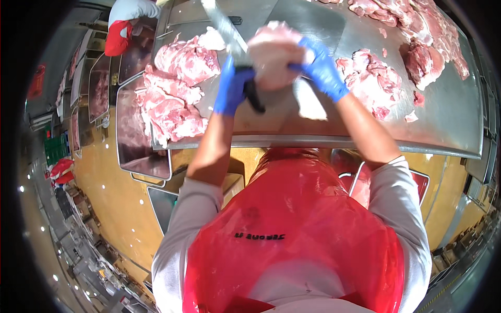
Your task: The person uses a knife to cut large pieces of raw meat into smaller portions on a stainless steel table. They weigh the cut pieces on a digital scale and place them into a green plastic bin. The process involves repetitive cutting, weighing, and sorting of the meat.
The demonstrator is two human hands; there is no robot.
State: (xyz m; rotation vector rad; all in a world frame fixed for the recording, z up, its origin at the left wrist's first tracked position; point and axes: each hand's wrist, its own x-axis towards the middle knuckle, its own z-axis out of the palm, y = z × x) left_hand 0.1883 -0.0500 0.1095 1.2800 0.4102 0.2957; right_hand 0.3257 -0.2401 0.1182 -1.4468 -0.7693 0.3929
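My left hand [232, 86], in a blue glove, is closed round the black handle of a knife [226, 27]. Its blade points up and away to the left, beside a slab of pale pink meat [274, 57]. That slab is raised above the metal table [438, 122] and blurred by motion. Gripping its right edge is my right hand [322, 70], also blue-gloved. Below the slab lies a white piece [310, 100] that I cannot make out clearly. Left of the knife sit large cuts of raw meat [188, 60], and trimmed meat pieces [370, 81] lie right of my right hand.
More raw meat [425, 31] is heaped at the far right of the table. Metal bins [141, 130] stand along the table's left side, some holding meat. At the upper left is another person's red-covered arm [119, 39]. Yellow floor [117, 177] shows below.
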